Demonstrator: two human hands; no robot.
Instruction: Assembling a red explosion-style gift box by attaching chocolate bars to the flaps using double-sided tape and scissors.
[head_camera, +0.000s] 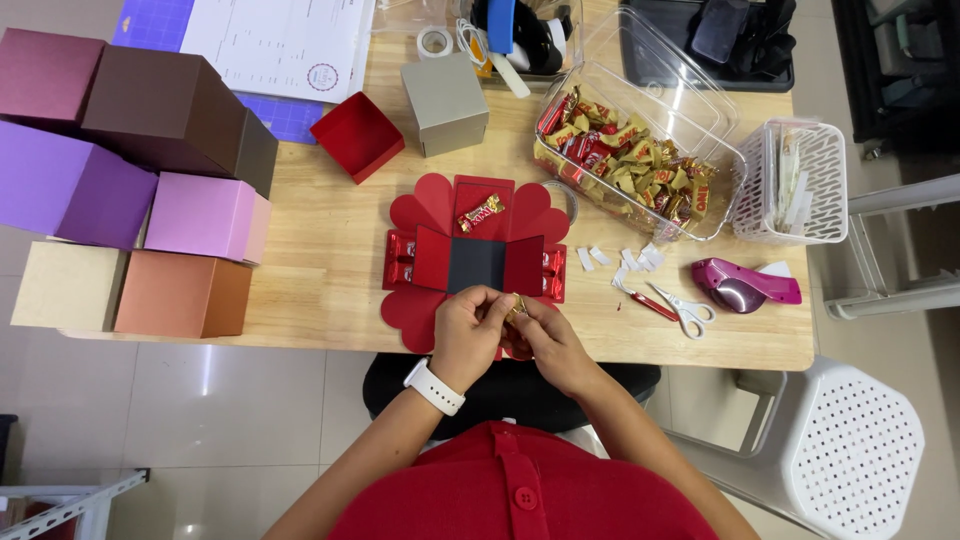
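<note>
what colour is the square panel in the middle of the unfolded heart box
Black, or very dark grey; the square panel sits between red flaps of the unfolded box. Head view.

Left hand (466, 330) and right hand (548, 338) meet at the near edge of the worktop (330, 240), both pinching a small gold-wrapped candy (517, 308). Just beyond lies an unfolded red box (470, 255) with heart-shaped flaps, one wrapped candy bar (480, 212) on it. Clear tub of sweets (630, 160) right; scissors (675, 308) nearby.

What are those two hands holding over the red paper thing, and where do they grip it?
Both the left hand and right hand pinch a small gold-wrapped candy between their fingertips, one at each side.
</note>
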